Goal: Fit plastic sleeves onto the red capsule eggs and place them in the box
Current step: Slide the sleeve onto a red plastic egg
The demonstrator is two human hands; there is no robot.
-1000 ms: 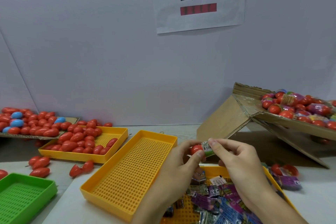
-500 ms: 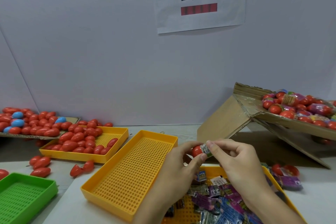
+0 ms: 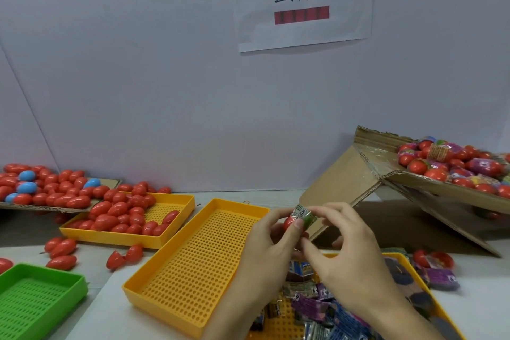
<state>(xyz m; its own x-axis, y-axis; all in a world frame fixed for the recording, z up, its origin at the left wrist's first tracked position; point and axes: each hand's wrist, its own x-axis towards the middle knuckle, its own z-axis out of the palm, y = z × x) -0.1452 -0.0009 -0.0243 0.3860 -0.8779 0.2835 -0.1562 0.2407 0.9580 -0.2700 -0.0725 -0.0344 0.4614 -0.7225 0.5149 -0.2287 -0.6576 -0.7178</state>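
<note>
A plain pale grey wall [image 3: 138,77] carries a white paper sign [image 3: 303,3] above the white tabletop [image 3: 474,303].

A paper sign [image 3: 303,0] hangs on the wall; a green tray [image 3: 41,298] sits beside blue eggs [image 3: 27,188].

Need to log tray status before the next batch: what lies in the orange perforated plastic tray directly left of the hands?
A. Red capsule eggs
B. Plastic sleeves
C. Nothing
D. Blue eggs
C: the orange perforated plastic tray beside the left hand shows only its bare holed floor; the loose red capsule eggs sit in the farther orange tray.
</note>
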